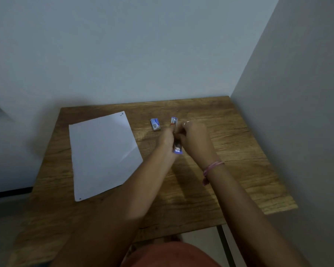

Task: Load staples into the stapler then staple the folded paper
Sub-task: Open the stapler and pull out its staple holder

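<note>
Above the wooden table (239,151), the left hand (167,138) grips the blue stapler (177,148) while the right hand (194,136) pinches at its top. The paper (102,153) lies flat at left; a staple box (155,124) sits just beyond.

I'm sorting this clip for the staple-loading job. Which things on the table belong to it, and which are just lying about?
Belonging:
stapler, held between left hand and right hand
small staple box on the table
white paper, flat, not yet folded

Lying about:
nothing loose; only a pink wristband on the right wrist
</note>
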A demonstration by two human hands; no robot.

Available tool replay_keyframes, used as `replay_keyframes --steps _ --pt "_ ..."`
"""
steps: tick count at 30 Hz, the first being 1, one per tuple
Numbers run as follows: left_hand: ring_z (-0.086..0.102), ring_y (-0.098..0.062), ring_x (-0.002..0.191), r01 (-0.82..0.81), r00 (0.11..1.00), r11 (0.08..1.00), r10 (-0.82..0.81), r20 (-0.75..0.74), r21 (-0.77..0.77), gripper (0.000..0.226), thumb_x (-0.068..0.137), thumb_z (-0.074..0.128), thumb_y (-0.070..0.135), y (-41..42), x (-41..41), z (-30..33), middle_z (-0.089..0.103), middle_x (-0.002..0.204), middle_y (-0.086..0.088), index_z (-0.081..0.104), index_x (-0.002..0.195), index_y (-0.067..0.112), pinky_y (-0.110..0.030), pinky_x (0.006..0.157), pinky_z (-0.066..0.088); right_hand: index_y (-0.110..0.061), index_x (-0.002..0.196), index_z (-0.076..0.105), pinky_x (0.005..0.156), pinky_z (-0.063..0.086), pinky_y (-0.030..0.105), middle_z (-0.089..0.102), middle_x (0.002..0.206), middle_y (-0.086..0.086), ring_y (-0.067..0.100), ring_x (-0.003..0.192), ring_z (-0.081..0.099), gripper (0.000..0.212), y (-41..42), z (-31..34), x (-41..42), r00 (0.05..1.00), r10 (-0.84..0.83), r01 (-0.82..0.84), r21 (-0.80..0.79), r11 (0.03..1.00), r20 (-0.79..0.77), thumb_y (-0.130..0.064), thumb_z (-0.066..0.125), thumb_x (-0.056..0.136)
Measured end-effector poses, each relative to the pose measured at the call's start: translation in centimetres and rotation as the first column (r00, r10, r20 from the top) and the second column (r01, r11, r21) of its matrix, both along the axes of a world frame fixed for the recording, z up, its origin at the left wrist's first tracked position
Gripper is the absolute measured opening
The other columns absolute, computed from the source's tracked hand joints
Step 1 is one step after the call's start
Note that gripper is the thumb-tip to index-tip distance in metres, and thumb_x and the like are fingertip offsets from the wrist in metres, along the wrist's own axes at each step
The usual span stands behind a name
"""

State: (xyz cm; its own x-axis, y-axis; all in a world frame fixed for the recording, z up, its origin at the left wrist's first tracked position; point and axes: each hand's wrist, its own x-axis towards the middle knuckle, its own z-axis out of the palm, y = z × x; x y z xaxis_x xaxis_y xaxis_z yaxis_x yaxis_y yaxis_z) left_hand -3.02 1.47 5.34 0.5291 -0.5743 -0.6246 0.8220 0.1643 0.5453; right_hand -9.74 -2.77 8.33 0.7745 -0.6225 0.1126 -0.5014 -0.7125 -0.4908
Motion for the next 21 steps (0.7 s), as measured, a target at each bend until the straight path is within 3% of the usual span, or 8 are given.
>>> replay_keyframes --steps 3,6,9,13,17,21 --pt "0.055 -0.009 0.033 0.016 1.0 0.999 -0.016 -0.014 -0.028 0.035 0.093 0.056 0.014 0.3 0.5 0.0 0.057 0.045 -0.001 0.057 0.059 0.011 -0.015 0.036 0.043 -0.005 0.102 0.069 0.071 0.049 0.031 0.07 0.096 0.013 0.024 0.086 0.065 0.02 0.7 -0.1 0.1 1.0 0.004 -0.004 -0.031 1.0 0.011 -0.002 0.053 0.091" --pt "0.056 -0.008 0.036 -0.012 0.997 0.991 0.0 -0.083 -0.137 0.026 0.096 0.055 0.015 0.7 0.9 0.3 0.06 0.046 -0.002 0.06 0.072 0.006 -0.016 0.037 0.047 -0.004 0.097 0.072 0.081 0.049 0.032 0.071 0.098 0.014 0.026 0.09 0.065 0.016 0.2 0.4 -0.3 0.993 0.051 -0.052 0.009 0.999 0.103 -0.003 0.059 0.087" --pt "0.061 -0.009 0.041 -0.002 0.995 0.98 -0.018 -0.099 -0.197 0.022 0.096 0.054 0.017 1.1 1.1 0.3 0.064 0.051 -0.002 0.064 0.08 0.005 -0.018 0.042 0.052 -0.003 0.106 0.072 0.086 0.038 0.016 0.065 0.121 0.012 0.026 0.105 0.063 0.022 0.3 0.1 -1.0 0.974 0.188 -0.179 -0.078 0.981 0.129 -0.001 0.057 0.089" --pt "0.06 -0.006 0.052 0.002 0.987 0.967 -0.043 -0.155 -0.256 0.017 0.095 0.056 0.019 1.5 1.2 0.0 0.063 0.063 -0.001 0.064 0.092 0.004 -0.018 0.05 0.052 -0.008 0.119 0.066 0.099 0.037 0.023 0.05 0.141 0.014 0.028 0.122 0.054 0.036 0.3 -1.3 -2.3 0.94 0.313 -0.295 -0.134 0.946 0.134 0.005 0.053 0.089" --pt "0.054 -0.004 0.052 0.069 0.985 0.943 -0.117 -0.13 -0.325 0.026 0.097 0.05 0.022 1.7 1.6 -0.1 0.058 0.068 -0.002 0.062 0.106 0.0 -0.015 0.049 0.047 -0.009 0.123 0.063 0.105 0.035 0.021 0.046 0.143 0.013 0.022 0.13 0.047 0.045 -0.6 -2.3 -3.2 0.916 0.284 -0.321 0.095 0.942 0.285 0.014 0.048 0.088" --pt "0.043 -0.006 0.056 0.17 0.979 0.93 -0.197 -0.051 -0.327 0.032 0.092 0.046 0.019 2.2 1.8 -0.9 0.048 0.074 -0.002 0.061 0.113 0.001 -0.015 0.049 0.045 -0.011 0.121 0.061 0.094 0.049 0.032 0.062 0.124 0.003 0.021 0.113 0.061 0.039 -1.7 -3.1 -4.0 0.902 -0.022 -0.238 0.54 0.807 0.431 0.009 0.043 0.093"
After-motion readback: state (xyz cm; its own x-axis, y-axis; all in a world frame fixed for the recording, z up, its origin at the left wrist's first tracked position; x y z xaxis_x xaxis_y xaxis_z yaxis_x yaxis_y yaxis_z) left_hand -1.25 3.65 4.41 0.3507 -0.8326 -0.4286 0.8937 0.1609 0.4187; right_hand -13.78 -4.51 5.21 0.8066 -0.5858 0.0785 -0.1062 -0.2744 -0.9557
